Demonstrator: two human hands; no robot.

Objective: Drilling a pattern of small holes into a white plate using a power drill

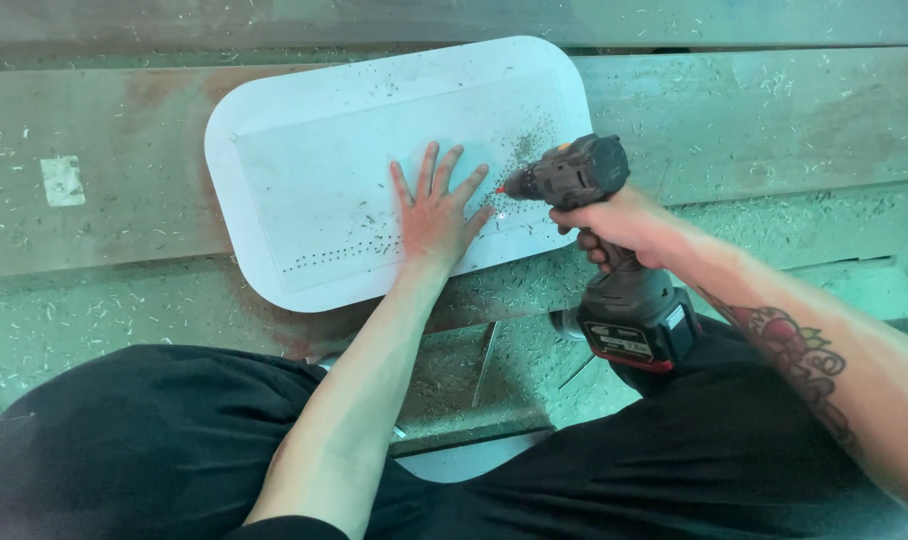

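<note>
A white rounded-corner plastic panel [304, 150] lies flat on a worn workbench [94, 230]. My left hand [434, 205] presses flat on the panel, fingers spread. My right hand [619, 225] grips a dark cordless drill [574, 175] by its handle; the battery pack [639, 335] hangs below. The drill's tip [499, 190] points left at the panel, just right of my left fingertips. A row of small drilled holes [339, 255] runs along the panel's near edge. Dark shavings [534, 140] are scattered on the panel by the drill.
Shavings and chips litter the bench. A pale sticker [62, 180] sits at the left on the bench. My legs in black trousers [154, 440] fill the bottom of the view. Another white piece [469, 462] shows between my knees.
</note>
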